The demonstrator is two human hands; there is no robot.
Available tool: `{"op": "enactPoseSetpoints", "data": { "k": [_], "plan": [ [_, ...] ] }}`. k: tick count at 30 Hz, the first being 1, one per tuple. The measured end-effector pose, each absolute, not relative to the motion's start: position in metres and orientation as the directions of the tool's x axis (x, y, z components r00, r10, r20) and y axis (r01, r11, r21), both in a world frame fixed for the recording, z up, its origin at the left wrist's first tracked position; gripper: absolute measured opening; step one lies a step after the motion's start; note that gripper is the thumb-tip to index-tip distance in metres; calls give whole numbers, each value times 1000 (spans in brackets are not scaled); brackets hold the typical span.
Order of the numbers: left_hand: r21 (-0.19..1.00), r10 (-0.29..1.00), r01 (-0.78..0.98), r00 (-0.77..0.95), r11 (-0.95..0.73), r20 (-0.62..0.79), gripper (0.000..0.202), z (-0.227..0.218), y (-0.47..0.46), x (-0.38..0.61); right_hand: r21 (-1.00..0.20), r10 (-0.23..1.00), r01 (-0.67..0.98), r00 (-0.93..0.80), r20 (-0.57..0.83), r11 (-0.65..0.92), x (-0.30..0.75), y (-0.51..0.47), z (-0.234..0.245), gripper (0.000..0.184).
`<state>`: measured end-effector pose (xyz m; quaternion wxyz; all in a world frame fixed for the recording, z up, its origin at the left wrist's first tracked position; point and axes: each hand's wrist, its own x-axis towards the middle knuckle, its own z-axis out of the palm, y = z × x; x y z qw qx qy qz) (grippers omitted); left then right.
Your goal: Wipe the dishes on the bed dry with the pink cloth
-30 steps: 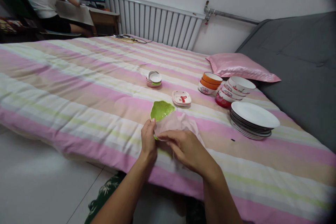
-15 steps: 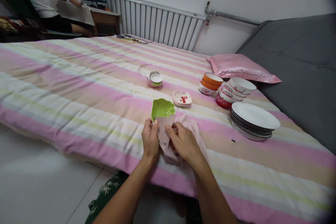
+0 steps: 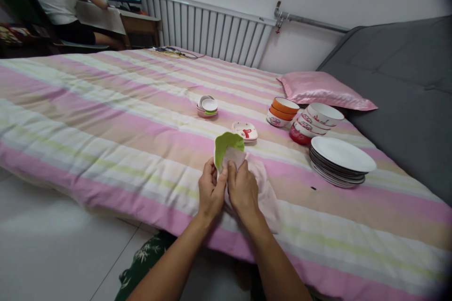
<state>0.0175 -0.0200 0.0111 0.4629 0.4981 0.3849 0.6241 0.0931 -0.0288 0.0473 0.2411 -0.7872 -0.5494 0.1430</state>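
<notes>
One green dish [image 3: 224, 145], one pink cloth [image 3: 267, 194], left hand [image 3: 210, 194], right hand [image 3: 242, 189]

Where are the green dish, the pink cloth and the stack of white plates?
green dish [image 3: 223, 145]: head view, on its inner green face.
pink cloth [image 3: 267, 194]: head view, on its loose lower fold.
stack of white plates [image 3: 343, 153]: head view, on the middle of the top plate.

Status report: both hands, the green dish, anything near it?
Left hand grips green leaf dish, tilted up. Right hand presses pink cloth on it. Small red-marked dish just behind.
</notes>
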Motion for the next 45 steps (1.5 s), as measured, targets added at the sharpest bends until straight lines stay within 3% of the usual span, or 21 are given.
{"op": "enactPoseSetpoints", "data": {
  "k": [7,12,17,25,28,31,33,36,42,45],
  "plan": [
    [934,934,-91,60,-346,352,36,5,-22,15,-517,896,792,433,101,-325,110,-24,48,41],
    [936,920,-108,176,-335,350,37,7,-23,15,-612,882,755,430,191,-236,132,-21,46,38],
    [954,940,-217,227,-206,254,23,12,-22,13,-714,891,697,364,273,-66,148,-23,47,34],
    [939,954,-324,301,113,-11,7,5,-17,10,-788,880,608,316,354,98,156,-27,52,36],
    [918,930,-335,357,213,-85,9,2,-18,13,-889,842,422,404,358,176,150,-25,49,41],
    [906,900,-323,417,274,-124,12,-1,-19,15,-965,826,26,512,236,260,137,-23,47,42],
    [907,893,-304,426,293,-145,15,-1,-20,15,-929,848,-249,519,111,274,129,-22,47,41],
    [907,887,-280,427,314,-176,15,2,-20,15,-816,898,-535,438,-47,218,122,-23,50,40],
    [903,859,-260,477,342,-188,14,2,-20,13,-604,965,-797,166,-201,11,123,-24,64,33],
    [899,842,-249,503,359,-197,17,-1,-20,13,-639,979,-769,107,-172,-28,125,-25,69,32]
  ]
}}
